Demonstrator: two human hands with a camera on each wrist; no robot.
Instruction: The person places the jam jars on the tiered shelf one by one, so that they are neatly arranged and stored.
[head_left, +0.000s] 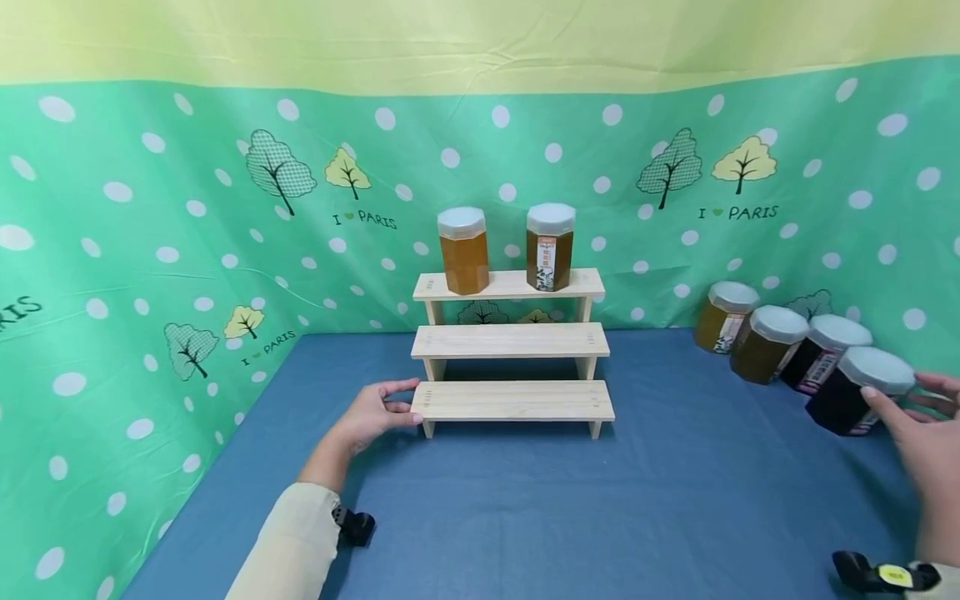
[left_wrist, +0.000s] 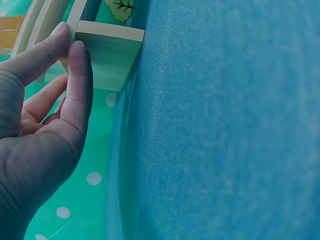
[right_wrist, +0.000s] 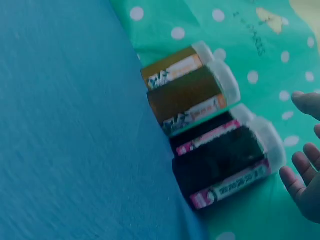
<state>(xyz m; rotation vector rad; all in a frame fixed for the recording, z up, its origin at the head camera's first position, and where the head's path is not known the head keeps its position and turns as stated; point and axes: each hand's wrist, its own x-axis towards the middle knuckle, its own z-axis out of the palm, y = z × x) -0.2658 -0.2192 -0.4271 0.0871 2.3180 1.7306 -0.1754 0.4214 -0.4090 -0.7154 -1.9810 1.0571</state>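
My left hand (head_left: 375, 417) is at the left end of the lowest step of a three-step wooden display stand (head_left: 512, 400), pinching it between thumb and fingers. In the left wrist view, thumb and fingertip meet the step's edge (left_wrist: 110, 31). At the right, my right hand (head_left: 926, 433) is spread beside the white lid of the nearest dark jar (head_left: 847, 400). The right wrist view has its fingers (right_wrist: 295, 182) close to that lid, with the thumb apart. The dark jar (right_wrist: 220, 162) stands upright with a pink label.
Two amber honey jars, one plain (head_left: 465, 265) and one labelled (head_left: 550, 250), stand on the top step. Behind the nearest dark jar are another dark jar (head_left: 813, 367) and two brown jars (head_left: 757, 354), in a slanting row. A green dotted cloth (head_left: 360, 275) hangs behind the blue table (head_left: 525, 517).
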